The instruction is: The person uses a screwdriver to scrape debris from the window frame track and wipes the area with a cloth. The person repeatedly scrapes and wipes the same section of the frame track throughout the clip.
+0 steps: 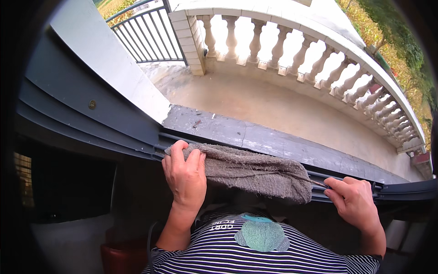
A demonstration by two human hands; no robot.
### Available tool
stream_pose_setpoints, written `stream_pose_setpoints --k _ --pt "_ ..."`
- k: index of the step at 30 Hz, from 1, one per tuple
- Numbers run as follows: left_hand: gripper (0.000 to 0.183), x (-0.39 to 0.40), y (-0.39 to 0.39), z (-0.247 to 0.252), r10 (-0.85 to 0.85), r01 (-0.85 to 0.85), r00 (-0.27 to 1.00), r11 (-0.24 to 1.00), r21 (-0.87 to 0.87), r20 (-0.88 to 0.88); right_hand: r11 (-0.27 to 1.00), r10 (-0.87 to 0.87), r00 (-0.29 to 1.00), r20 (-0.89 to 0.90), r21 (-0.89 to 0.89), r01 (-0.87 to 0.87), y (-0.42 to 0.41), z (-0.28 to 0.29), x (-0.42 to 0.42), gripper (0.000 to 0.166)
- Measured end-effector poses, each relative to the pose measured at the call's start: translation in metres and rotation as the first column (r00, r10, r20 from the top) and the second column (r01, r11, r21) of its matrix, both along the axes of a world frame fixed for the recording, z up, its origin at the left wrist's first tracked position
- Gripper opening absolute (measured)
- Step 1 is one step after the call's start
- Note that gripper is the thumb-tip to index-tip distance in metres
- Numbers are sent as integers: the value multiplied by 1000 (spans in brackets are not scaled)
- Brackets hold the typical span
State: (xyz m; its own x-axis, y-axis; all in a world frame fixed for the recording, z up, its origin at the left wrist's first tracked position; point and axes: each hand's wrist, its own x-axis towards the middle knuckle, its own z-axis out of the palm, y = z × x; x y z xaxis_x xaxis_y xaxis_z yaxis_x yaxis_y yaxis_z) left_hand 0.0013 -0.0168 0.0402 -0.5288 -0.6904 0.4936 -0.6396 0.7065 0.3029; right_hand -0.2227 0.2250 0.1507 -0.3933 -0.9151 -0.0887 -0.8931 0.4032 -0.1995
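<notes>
A grey terry cloth (253,171) lies bunched lengthwise over the bottom track (320,185) of a dark metal sliding window or door frame. My left hand (184,174) grips its left end, fingertips pressed into the fabric over the rails. In my right hand (354,198) is the handle end of a thin tool, possibly a screwdriver. Its slim metal shaft (317,183) points left into a fold at the cloth's right end. The tip is hidden in the cloth, and my fingers cover most of the handle.
A cracked grey sill (239,132) runs just beyond the track. Outside are a concrete floor (267,99), a curved balustrade (284,44) and a metal railing (147,37). The dark frame upright (85,85) rises at left. A reddish-brown object (119,257) stands low at left.
</notes>
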Motion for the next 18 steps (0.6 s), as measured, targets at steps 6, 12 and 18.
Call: stream_pose_setpoints --k 6,12,18 --pt "20 -2 0 -2 7 4 986 998 -61 168 998 59 997 -57 7 -59 -5 -4 3 18" --pt "31 0 2 -4 -64 71 985 997 -35 159 985 166 980 -111 -25 -170 -23 -16 12 23" --pt "34 0 0 -4 -94 97 988 995 -20 118 952 294 938 -183 -36 -305 -63 -31 32 24"
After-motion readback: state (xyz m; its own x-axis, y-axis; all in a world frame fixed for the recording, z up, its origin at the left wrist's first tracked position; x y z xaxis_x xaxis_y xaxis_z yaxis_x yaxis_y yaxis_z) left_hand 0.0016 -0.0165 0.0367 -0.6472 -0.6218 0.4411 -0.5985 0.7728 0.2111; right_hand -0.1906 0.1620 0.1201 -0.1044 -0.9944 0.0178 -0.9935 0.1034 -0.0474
